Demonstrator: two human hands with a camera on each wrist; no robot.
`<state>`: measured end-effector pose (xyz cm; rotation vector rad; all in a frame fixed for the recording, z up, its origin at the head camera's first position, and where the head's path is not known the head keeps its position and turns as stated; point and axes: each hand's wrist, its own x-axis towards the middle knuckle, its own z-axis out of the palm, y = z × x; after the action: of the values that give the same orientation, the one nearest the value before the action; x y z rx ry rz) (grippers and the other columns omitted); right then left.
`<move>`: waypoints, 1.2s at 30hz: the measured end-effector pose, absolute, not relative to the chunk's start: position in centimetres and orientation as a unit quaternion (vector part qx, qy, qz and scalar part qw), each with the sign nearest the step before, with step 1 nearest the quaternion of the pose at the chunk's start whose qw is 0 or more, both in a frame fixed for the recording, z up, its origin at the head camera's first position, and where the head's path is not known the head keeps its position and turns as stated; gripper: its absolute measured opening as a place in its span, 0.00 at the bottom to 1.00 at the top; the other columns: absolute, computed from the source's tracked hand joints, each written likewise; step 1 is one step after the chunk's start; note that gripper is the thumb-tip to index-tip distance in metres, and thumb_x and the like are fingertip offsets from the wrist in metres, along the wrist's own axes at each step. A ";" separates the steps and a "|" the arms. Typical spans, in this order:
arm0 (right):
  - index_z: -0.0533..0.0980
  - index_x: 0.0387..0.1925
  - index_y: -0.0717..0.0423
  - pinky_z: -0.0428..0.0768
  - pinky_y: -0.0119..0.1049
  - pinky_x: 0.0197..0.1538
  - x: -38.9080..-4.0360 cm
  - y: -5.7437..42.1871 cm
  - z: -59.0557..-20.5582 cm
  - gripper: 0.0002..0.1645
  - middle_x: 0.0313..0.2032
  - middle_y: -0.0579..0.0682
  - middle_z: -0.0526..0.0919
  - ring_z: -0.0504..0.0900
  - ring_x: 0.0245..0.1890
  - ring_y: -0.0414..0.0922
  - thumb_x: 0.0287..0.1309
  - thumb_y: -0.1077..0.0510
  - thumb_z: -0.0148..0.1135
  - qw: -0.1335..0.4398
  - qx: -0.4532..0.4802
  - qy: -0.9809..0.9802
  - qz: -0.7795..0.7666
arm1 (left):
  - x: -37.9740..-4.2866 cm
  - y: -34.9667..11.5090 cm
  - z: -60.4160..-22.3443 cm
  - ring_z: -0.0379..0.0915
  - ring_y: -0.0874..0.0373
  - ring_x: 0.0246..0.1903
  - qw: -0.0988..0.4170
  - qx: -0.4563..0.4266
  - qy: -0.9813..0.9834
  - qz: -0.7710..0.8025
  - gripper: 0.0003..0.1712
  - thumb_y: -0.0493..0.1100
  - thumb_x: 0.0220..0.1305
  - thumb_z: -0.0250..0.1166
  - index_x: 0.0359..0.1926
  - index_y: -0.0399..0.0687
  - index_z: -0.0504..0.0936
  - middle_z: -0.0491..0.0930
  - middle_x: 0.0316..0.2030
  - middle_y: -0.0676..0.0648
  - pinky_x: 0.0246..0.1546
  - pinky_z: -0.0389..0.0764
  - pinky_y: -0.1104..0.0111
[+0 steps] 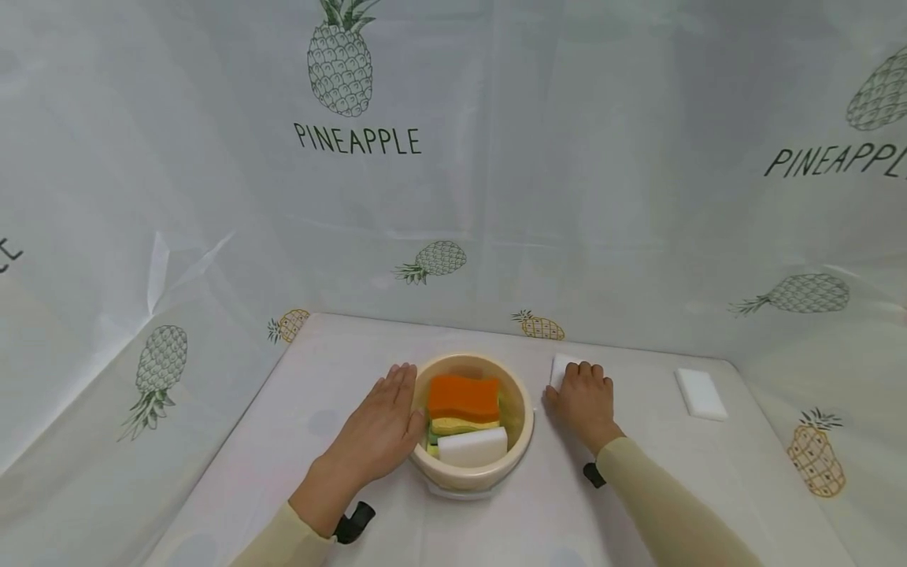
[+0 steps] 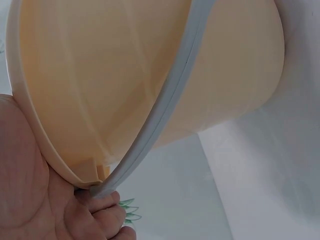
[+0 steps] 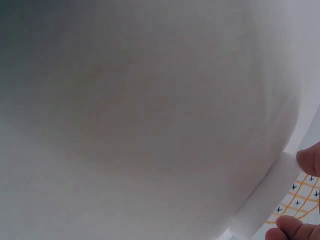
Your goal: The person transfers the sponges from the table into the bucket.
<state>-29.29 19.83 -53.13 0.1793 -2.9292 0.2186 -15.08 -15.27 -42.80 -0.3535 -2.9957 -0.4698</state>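
Observation:
A cream bucket [image 1: 526, 425] with a grey handle [image 2: 165, 95] stands on the table. Inside it are an orange sponge [image 1: 464, 396], yellow and green pieces partly hidden beneath, and a white sponge block [image 1: 473, 447]. My left hand [image 1: 379, 425] rests along the bucket's left rim, fingers straight in the head view; the left wrist view has fingertips by the handle joint. To the bucket's right, my right hand [image 1: 584, 402] grips a second white sponge block [image 1: 562, 366] lying on the table. Its thumb [image 3: 311, 159] touches one edge, and curled fingers lie at the other side.
Another white block [image 1: 700, 393] lies farther right on the pale tabletop [image 1: 659, 465]. A pineapple-printed sheet [image 1: 595, 197] rises behind the table and along both sides. Each wrist carries a black strap piece [image 1: 354, 522].

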 end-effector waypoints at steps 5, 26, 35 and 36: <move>0.72 0.42 0.71 0.71 0.58 0.44 -29.1 21.4 -53.2 0.29 0.38 0.63 0.74 0.71 0.45 0.63 0.64 0.45 0.62 0.097 0.055 -0.990 0.085 | -15.0 -15.3 -42.8 0.50 0.43 0.82 0.044 -0.117 -0.981 -0.152 0.40 0.52 0.81 0.48 0.82 0.32 0.54 0.57 0.81 0.36 0.82 0.56 0.49; 0.69 0.37 0.73 0.69 0.63 0.44 -28.4 27.5 -53.0 0.32 0.36 0.67 0.72 0.69 0.43 0.66 0.59 0.43 0.59 0.071 0.008 -0.993 0.092 | -15.0 -15.3 -42.5 0.48 0.42 0.83 0.039 -0.116 -0.984 -0.132 0.40 0.54 0.81 0.48 0.82 0.33 0.55 0.55 0.82 0.36 0.82 0.54 0.48; 0.70 0.35 0.74 0.71 0.62 0.41 -28.3 27.9 -53.0 0.39 0.33 0.68 0.73 0.72 0.41 0.68 0.65 0.35 0.59 0.049 -0.004 -0.994 0.097 | -15.0 -15.2 -42.3 0.48 0.41 0.83 0.042 -0.120 -0.986 -0.111 0.40 0.55 0.82 0.48 0.82 0.33 0.56 0.56 0.81 0.35 0.83 0.54 0.48; 0.70 0.35 0.74 0.71 0.63 0.41 -28.4 28.0 -53.0 0.39 0.33 0.68 0.73 0.72 0.41 0.68 0.65 0.36 0.59 0.045 -0.006 -0.994 0.100 | -15.0 -15.2 -42.3 0.49 0.41 0.83 0.042 -0.121 -0.986 -0.110 0.40 0.55 0.82 0.48 0.81 0.33 0.56 0.56 0.81 0.35 0.83 0.54 0.48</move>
<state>-28.37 27.97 -53.02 -0.0171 -3.0353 0.3066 -15.05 -15.25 -42.28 -0.3696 -3.0171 -0.3352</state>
